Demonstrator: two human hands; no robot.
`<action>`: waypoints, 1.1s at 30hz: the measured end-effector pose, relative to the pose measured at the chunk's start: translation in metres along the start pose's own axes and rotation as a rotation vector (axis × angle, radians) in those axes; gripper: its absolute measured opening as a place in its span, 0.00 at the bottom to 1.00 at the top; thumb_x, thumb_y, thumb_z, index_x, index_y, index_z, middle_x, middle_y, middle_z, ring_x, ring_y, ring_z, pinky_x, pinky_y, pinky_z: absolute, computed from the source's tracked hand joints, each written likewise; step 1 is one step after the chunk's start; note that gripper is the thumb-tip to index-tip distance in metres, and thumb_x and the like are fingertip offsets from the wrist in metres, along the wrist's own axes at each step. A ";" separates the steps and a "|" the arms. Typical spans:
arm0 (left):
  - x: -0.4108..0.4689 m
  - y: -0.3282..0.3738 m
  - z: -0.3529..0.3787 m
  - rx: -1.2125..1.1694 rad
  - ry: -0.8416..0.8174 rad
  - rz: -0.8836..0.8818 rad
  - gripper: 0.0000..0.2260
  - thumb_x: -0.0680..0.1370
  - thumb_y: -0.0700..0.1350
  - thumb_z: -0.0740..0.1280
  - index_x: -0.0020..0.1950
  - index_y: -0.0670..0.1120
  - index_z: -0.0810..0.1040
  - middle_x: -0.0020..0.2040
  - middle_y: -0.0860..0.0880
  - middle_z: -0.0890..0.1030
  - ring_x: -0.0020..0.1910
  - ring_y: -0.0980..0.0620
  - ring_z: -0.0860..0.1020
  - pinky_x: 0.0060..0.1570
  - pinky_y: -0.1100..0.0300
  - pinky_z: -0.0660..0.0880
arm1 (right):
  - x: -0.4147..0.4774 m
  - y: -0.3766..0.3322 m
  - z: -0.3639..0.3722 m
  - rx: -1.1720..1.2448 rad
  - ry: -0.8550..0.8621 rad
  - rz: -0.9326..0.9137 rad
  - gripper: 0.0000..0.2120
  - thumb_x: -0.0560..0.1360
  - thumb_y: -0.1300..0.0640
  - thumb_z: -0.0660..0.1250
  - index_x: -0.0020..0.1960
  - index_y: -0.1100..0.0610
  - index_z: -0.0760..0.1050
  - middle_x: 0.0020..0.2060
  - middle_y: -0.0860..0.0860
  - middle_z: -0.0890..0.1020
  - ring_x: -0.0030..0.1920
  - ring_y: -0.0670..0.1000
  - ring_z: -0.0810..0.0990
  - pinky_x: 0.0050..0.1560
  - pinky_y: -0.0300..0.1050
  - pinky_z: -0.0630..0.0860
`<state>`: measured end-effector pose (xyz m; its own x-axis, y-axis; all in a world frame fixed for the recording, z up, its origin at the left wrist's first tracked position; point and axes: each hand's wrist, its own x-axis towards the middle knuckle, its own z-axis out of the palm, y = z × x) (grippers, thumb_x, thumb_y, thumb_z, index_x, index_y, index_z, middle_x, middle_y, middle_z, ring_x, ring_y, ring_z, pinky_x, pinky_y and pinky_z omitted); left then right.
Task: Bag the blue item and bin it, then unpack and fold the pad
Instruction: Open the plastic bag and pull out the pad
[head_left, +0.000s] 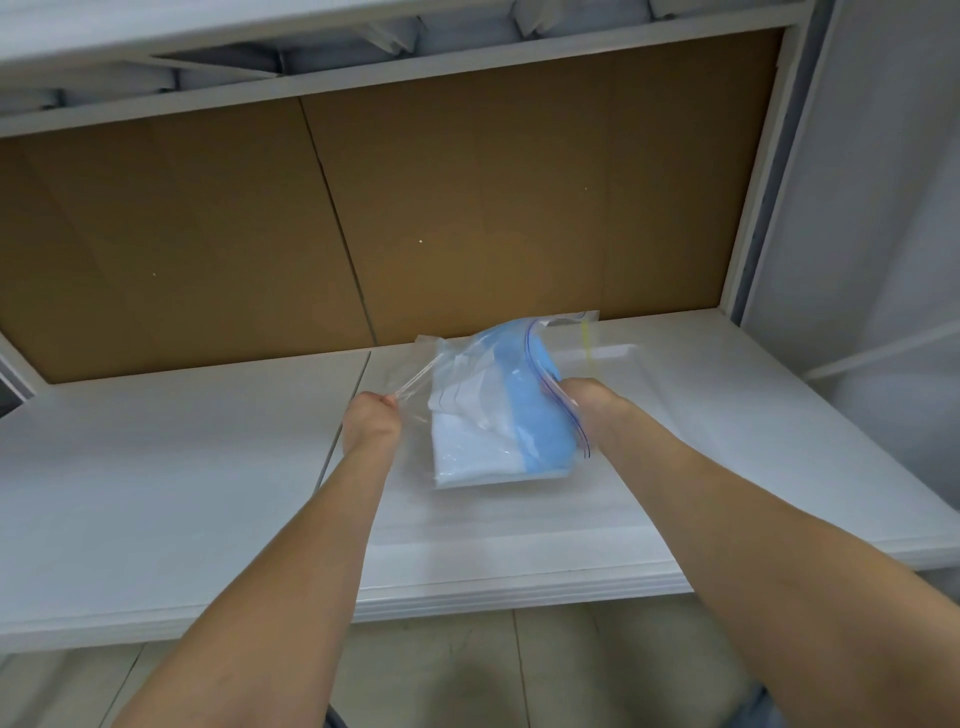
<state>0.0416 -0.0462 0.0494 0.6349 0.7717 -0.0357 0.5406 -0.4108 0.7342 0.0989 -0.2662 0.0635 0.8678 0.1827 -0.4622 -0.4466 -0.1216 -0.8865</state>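
A clear zip bag (457, 374) is held over the white shelf (182, 493). Inside it lies a folded item, blue (540, 421) on its right side and white on its left. My left hand (371, 423) pinches the bag's left edge near the zip strip, which is stretched taut. My right hand (587, 410) is at the bag's right edge, partly behind the plastic; its fingers are hidden. The bag's mouth with the red-blue zip line curves along the right side.
A brown cardboard panel (363, 223) backs the shelf. A white upper shelf (363, 67) runs overhead and a white frame post (763, 171) stands at right. A yellow strip (586, 338) shows behind the bag. Tiled floor (519, 670) lies below.
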 end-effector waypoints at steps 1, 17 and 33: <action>-0.001 0.001 -0.001 0.009 0.005 -0.015 0.15 0.82 0.43 0.57 0.60 0.34 0.76 0.60 0.35 0.78 0.59 0.36 0.76 0.55 0.51 0.73 | -0.002 -0.002 0.000 0.006 0.000 0.000 0.10 0.79 0.52 0.63 0.48 0.59 0.74 0.37 0.54 0.78 0.35 0.55 0.79 0.36 0.44 0.78; 0.010 -0.014 -0.039 -0.346 0.147 -0.255 0.15 0.79 0.43 0.62 0.63 0.37 0.75 0.61 0.41 0.78 0.61 0.42 0.77 0.58 0.54 0.74 | 0.004 0.002 -0.033 0.093 0.217 -0.078 0.18 0.79 0.51 0.64 0.60 0.64 0.75 0.34 0.52 0.73 0.33 0.50 0.70 0.46 0.43 0.68; 0.003 -0.010 -0.018 -0.727 -0.172 -0.157 0.12 0.79 0.38 0.56 0.39 0.45 0.75 0.27 0.48 0.70 0.20 0.53 0.67 0.21 0.66 0.63 | 0.014 0.012 -0.047 0.320 0.317 -0.098 0.20 0.79 0.44 0.60 0.59 0.60 0.74 0.49 0.54 0.77 0.48 0.54 0.76 0.52 0.47 0.73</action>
<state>0.0280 -0.0308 0.0540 0.6901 0.6835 -0.2378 0.1698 0.1664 0.9713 0.1158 -0.3113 0.0480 0.9108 -0.1356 -0.3899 -0.3606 0.1982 -0.9114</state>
